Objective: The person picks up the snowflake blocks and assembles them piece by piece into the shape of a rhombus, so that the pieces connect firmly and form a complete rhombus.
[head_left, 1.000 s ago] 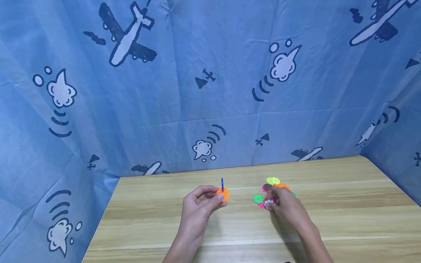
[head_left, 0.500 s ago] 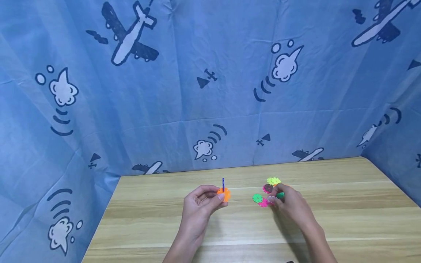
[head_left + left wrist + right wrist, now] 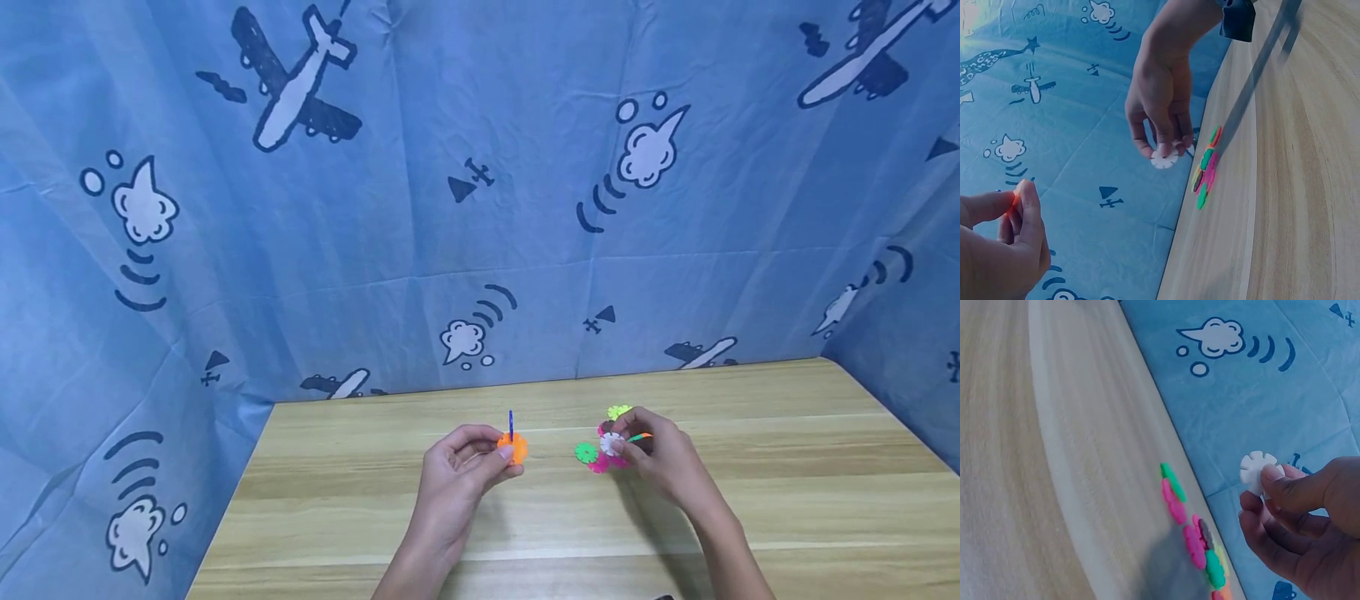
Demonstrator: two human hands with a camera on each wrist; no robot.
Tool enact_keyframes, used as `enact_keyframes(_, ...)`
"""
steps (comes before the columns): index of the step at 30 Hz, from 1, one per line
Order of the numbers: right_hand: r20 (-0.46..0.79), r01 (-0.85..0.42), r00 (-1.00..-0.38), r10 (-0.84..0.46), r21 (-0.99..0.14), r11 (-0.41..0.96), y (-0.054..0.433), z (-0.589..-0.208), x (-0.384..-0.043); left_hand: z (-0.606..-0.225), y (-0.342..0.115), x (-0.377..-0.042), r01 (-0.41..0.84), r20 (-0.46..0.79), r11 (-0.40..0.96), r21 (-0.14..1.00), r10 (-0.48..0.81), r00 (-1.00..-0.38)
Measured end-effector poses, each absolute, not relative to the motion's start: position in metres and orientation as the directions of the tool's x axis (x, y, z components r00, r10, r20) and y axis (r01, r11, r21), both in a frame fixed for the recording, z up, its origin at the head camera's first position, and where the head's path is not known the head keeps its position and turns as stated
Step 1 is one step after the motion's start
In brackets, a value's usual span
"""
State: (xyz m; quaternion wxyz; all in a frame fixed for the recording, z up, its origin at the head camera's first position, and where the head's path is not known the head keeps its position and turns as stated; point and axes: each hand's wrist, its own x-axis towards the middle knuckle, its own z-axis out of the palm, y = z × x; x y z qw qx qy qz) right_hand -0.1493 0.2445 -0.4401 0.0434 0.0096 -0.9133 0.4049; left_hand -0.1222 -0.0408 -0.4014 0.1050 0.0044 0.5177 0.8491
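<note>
Between thumb and fingers, my left hand [image 3: 457, 479] pinches an orange notched plastic disc [image 3: 519, 448]. A dark blue disc [image 3: 511, 423], seen edge-on, stands up from its top edge. My right hand [image 3: 667, 462] pinches a white notched disc [image 3: 609, 442], lifted above the table, as the right wrist view also shows the white disc [image 3: 1252, 470]. Under and beside the right hand lies a small pile with a green disc [image 3: 586, 452], pink discs [image 3: 598, 466] and a yellow disc [image 3: 617, 412]. The right hand hides part of this pile in the head view.
The discs lie on a wood-grain table [image 3: 337, 500]. Behind it hangs a blue curtain [image 3: 525, 250] printed with planes and clouds, meeting the table's back edge. Several more discs, among them a brown disc [image 3: 1206, 534], show in the right wrist view.
My right hand has picked the white disc up from the pile and raised it, turning its face into view. My left hand stays nearly in place with the orange and blue discs.
</note>
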Motion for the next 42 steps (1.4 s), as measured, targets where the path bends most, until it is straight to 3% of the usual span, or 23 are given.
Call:
enact_keyframes(7, 0.128, -0.108, -0.992, -0.012, -0.781, 0.615, 0.239, -0.431, -0.146, -0.401, -0.041, -0.121, -0.192, -0.108, -0.445, 0.875, 0.208, -0.972)
enact_keyframes(25, 0.139, -0.143, -0.990, -0.035, -0.938, 0.316, 0.224, -0.405, -0.135, -0.401, -0.039, -0.119, -0.236, -0.128, -0.410, 0.881, 0.275, -0.953)
enact_keyframes(33, 0.167, -0.164, -0.986, -0.020, -0.928, 0.334, 0.217, -0.398, -0.131, -0.402, -0.039, -0.117, -0.228, -0.108, -0.380, 0.896, 0.312, -0.944)
enact_keyframes(42, 0.240, -0.254, -0.967, -0.085, -0.933, 0.255, 0.207, -0.393, -0.124, -0.403, -0.038, -0.115, -0.226, -0.097, -0.336, 0.914, 0.361, -0.928)
